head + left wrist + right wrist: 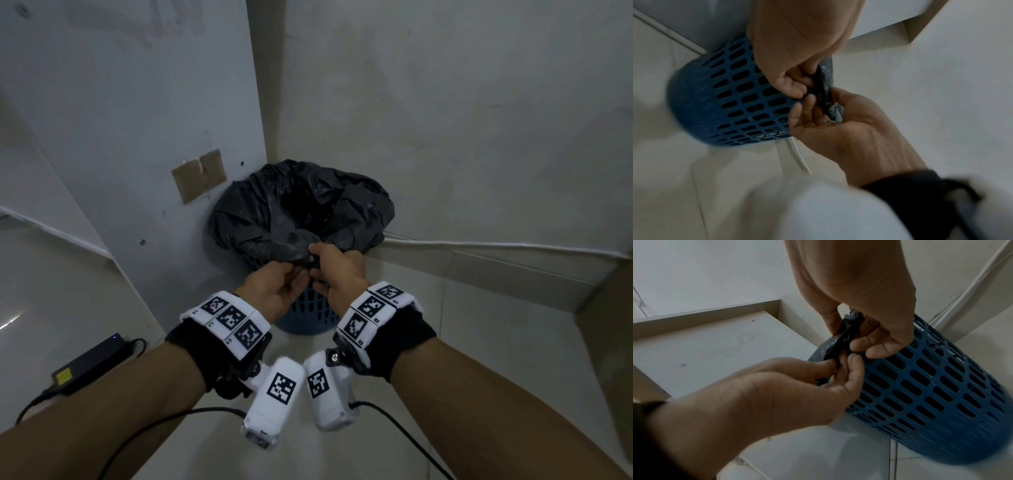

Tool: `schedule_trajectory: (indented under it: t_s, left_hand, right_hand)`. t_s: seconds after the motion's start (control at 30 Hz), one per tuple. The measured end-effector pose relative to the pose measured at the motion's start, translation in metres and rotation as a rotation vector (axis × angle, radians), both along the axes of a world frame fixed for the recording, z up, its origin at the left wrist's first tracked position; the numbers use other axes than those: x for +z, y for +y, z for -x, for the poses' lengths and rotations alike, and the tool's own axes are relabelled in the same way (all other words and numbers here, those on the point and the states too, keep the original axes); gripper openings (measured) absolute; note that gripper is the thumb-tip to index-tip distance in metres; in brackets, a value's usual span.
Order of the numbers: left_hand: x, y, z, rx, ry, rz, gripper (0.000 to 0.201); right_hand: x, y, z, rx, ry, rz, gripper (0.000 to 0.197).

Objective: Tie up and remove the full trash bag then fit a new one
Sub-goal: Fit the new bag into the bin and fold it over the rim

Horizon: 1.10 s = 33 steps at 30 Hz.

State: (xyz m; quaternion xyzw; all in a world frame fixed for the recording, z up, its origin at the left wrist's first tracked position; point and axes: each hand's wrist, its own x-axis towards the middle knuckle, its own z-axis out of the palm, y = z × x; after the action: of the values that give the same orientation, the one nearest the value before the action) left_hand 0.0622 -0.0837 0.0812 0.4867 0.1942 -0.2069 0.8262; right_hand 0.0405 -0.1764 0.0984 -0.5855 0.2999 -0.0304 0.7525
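A black trash bag [291, 212] lines a blue slotted basket [308, 308] standing in a corner on the floor. Its top is open and draped over the rim. At the near rim a part of the bag is gathered into a twisted strand [824, 76]. My left hand [301, 277] pinches this strand from the left, and my right hand [313, 263] pinches it from the right, fingertips almost touching. In the left wrist view the strand's bunched end [835, 112] lies in the right hand's [818, 105] curled fingers. The right wrist view shows both hands on the strand [849, 331] beside the basket [931, 386].
A black power adapter [92, 363] with a yellow label lies on the floor at the left, its cord trailing. A white cable [479, 245] runs along the wall base. A white panel [137, 120] with a cardboard patch [198, 174] stands left of the basket.
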Motion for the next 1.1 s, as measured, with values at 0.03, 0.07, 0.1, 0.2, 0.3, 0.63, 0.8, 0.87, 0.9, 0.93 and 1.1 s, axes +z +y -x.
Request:
schedule_trajectory:
  t_s: [0.03, 0.07, 0.1, 0.2, 0.3, 0.63, 0.8, 0.87, 0.9, 0.93, 1.1]
  left_hand:
    - [0.002, 0.001, -0.001, 0.011, -0.022, 0.031, 0.023]
    - [0.005, 0.002, 0.000, 0.028, -0.038, 0.064, 0.025]
    - [0.009, 0.003, 0.000, 0.032, -0.043, 0.093, 0.024]
    - [0.011, 0.003, -0.005, -0.019, -0.055, 0.033, 0.024]
    - [0.007, 0.005, -0.013, 0.070, -0.096, -0.146, 0.032]
    - [0.006, 0.020, -0.030, 0.121, -0.120, -0.171, 0.018]
    - [0.006, 0.020, -0.029, 0.107, -0.135, -0.168, 0.020]
    - [0.005, 0.021, -0.029, 0.108, -0.137, -0.176, 0.018]
    - [0.005, 0.022, -0.029, 0.108, -0.136, -0.182, 0.016]
    - [0.004, 0.022, -0.029, 0.106, -0.136, -0.187, 0.014]
    - [0.002, 0.024, -0.031, 0.090, -0.144, -0.190, 0.008]
  right_hand:
    - [-0.001, 0.000, -0.001, -0.004, -0.003, 0.001, 0.016]
    - [-0.001, 0.000, -0.001, -0.009, -0.003, 0.000, 0.017]
    - [-0.002, 0.001, -0.001, -0.011, -0.002, 0.000, 0.018]
    - [-0.004, 0.005, 0.001, 0.006, 0.014, 0.019, 0.017]
    - [0.003, 0.001, -0.001, 0.124, 0.070, -0.042, 0.017]
    - [-0.002, -0.044, 0.008, 0.203, 0.204, -0.266, 0.087]
    - [0.001, -0.044, -0.001, 0.112, 0.060, -0.366, 0.054]
    - [0.007, -0.044, -0.005, 0.089, 0.063, -0.436, 0.032]
    - [0.009, -0.045, -0.008, 0.073, 0.052, -0.466, 0.021]
    - [0.012, -0.045, -0.010, 0.054, 0.037, -0.471, 0.015]
    - [0.010, -0.043, -0.018, -0.036, -0.004, -0.426, 0.007]
